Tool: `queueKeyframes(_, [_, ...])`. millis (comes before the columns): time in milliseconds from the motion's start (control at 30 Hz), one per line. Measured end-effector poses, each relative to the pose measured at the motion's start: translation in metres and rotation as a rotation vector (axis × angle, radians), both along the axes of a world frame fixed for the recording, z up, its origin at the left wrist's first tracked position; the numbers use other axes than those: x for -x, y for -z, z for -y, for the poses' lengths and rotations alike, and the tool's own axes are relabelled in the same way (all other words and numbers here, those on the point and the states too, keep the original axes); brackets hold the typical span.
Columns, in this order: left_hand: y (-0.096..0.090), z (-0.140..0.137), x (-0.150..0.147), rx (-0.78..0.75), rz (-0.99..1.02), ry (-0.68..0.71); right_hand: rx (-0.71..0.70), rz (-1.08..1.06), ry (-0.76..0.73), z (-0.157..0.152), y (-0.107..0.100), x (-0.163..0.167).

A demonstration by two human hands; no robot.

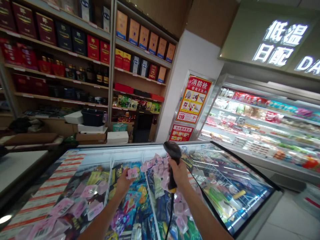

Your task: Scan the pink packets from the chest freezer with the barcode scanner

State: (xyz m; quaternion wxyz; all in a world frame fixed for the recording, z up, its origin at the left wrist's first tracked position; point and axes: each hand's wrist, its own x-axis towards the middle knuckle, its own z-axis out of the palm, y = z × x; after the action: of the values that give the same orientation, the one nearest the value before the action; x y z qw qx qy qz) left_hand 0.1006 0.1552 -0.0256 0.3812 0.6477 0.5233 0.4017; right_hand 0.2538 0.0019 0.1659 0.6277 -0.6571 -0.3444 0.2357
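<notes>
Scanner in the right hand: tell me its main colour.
The scanner is mostly black; head view shows it.

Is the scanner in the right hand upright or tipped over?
Upright: the right hand grips the scanner with its head on top and its cord running from the lower end.

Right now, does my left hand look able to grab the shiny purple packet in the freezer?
Probably yes: nothing seems to cover the purple packet. But your left hand is holding a small pink pack, so it would likely need to let go of that first.
</notes>
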Motion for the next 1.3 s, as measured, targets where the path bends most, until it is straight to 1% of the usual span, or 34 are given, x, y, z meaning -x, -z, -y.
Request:
queueKeyframes(33, [-0.002, 0.0, -0.001, -0.007, -0.003, 0.001, 0.042, 0.017, -0.037, 0.006, 0.009, 0.008])
queueKeyframes(100, [-0.007, 0.001, -0.006, -0.027, -0.011, 0.018, 0.113, -0.014, -0.102, 0.016, 0.034, 0.027])
queueKeyframes(200, [-0.017, 0.002, -0.014, -0.068, -0.032, 0.058, 0.162, -0.185, -0.137, 0.024, 0.072, 0.051])
queueKeyframes(233, [-0.02, 0.002, -0.015, -0.081, -0.041, 0.066, 0.17, -0.229, -0.139, 0.024, 0.081, 0.056])
queueKeyframes(300, [-0.024, 0.003, -0.017, -0.1, -0.061, 0.071, 0.181, -0.279, -0.135, 0.023, 0.091, 0.062])
queueKeyframes(467, [-0.024, 0.003, -0.013, -0.109, -0.113, 0.046, 0.189, -0.274, -0.114, 0.023, 0.093, 0.064])
queueKeyframes(733, [-0.015, 0.003, -0.012, -0.079, -0.192, 0.0, 0.161, -0.246, -0.168, 0.024, 0.095, 0.064])
queueKeyframes(900, [-0.012, 0.001, -0.013, -0.077, -0.231, -0.021, 0.174, -0.233, -0.187, 0.027, 0.092, 0.063])
queueKeyframes(1067, [-0.01, -0.002, -0.012, -0.063, -0.26, -0.035, 0.215, -0.281, -0.204, 0.029, 0.094, 0.061])
queueKeyframes(1167, [-0.011, -0.004, -0.012, -0.063, -0.275, -0.02, 0.231, -0.282, -0.213, 0.031, 0.096, 0.06])
queueKeyframes(1300, [-0.019, -0.006, -0.013, -0.076, -0.294, 0.0, 0.25, -0.247, -0.196, 0.03, 0.099, 0.06])
